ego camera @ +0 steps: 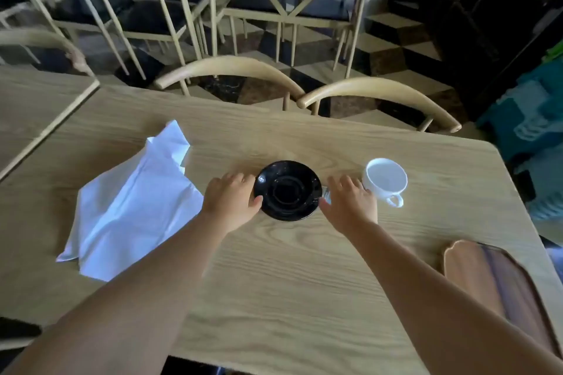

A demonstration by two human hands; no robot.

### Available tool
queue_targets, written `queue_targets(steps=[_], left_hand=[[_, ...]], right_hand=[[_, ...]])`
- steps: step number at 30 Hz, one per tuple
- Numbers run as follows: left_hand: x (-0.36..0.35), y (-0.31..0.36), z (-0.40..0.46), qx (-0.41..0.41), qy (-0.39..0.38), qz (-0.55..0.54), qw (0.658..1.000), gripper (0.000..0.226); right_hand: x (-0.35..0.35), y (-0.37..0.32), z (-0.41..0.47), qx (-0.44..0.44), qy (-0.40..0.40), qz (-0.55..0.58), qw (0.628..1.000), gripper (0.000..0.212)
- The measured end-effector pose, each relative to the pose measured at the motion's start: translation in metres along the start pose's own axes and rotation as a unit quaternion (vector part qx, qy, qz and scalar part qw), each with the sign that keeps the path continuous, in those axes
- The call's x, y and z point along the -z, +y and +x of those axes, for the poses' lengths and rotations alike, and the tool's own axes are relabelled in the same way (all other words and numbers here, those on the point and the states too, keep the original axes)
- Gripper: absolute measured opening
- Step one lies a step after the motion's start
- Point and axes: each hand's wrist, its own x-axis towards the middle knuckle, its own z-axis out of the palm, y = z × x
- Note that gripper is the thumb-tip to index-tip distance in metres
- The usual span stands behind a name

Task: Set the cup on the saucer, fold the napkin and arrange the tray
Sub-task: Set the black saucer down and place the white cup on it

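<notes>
A black saucer [288,190] lies flat in the middle of the wooden table. My left hand [230,201] rests at its left rim, thumb touching the edge and fingers apart. Just right of the saucer, my right hand [350,202] is spread, with something small and shiny [326,195] half hidden under its fingers. An empty white cup [386,179] stands upright right of that hand, handle towards me. A crumpled white napkin [134,207] lies unfolded on the left. The end of a wooden tray [487,280] shows at the table's near right edge.
The table [289,298] has a rounded far right corner. Two curved chair backs [231,70] stand along its far edge. Another table [33,103] butts against the left side. More tables and chairs fill the room behind.
</notes>
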Motion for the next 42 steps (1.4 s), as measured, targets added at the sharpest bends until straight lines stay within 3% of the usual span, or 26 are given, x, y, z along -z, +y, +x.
queue_targets(steps=[9, 16, 19, 21, 24, 28, 35, 38, 42], left_hand=[[-0.055, -0.011, 0.04, 0.031, -0.045, 0.013, 0.998, 0.045], [-0.056, -0.002, 0.041, 0.103, -0.094, -0.101, 0.985, 0.031], [-0.057, 0.004, 0.043, 0.17, -0.116, -0.214, 0.955, 0.018], [-0.057, 0.005, 0.04, 0.228, -0.108, -0.316, 0.915, 0.005], [-0.054, 0.01, 0.028, 0.3, -0.091, -0.486, 0.816, 0.019], [-0.036, 0.031, -0.009, 0.274, -0.1, -0.597, 0.747, 0.027], [-0.027, 0.082, -0.093, 0.281, -0.102, -0.643, 0.705, 0.026], [-0.028, 0.102, -0.118, 0.288, -0.081, -0.649, 0.699, 0.037], [-0.028, 0.122, -0.139, 0.237, -0.091, -0.662, 0.706, 0.036]], right_hand=[[-0.047, 0.005, 0.044, -0.004, -0.018, -0.001, 1.0, 0.047], [-0.054, -0.001, 0.047, -0.052, -0.045, 0.125, 0.99, 0.015], [-0.054, -0.003, 0.052, -0.096, -0.071, 0.2, 0.973, 0.009], [-0.052, -0.001, 0.052, -0.107, -0.069, 0.231, 0.965, 0.007], [-0.047, 0.008, 0.04, -0.111, -0.03, 0.296, 0.948, 0.013], [-0.037, 0.031, 0.005, -0.13, -0.018, 0.417, 0.899, 0.021], [-0.043, 0.069, -0.087, -0.172, -0.051, 0.54, 0.822, 0.026], [-0.049, 0.079, -0.128, -0.205, -0.044, 0.569, 0.795, 0.027], [-0.055, 0.09, -0.171, -0.244, -0.02, 0.587, 0.772, 0.031]])
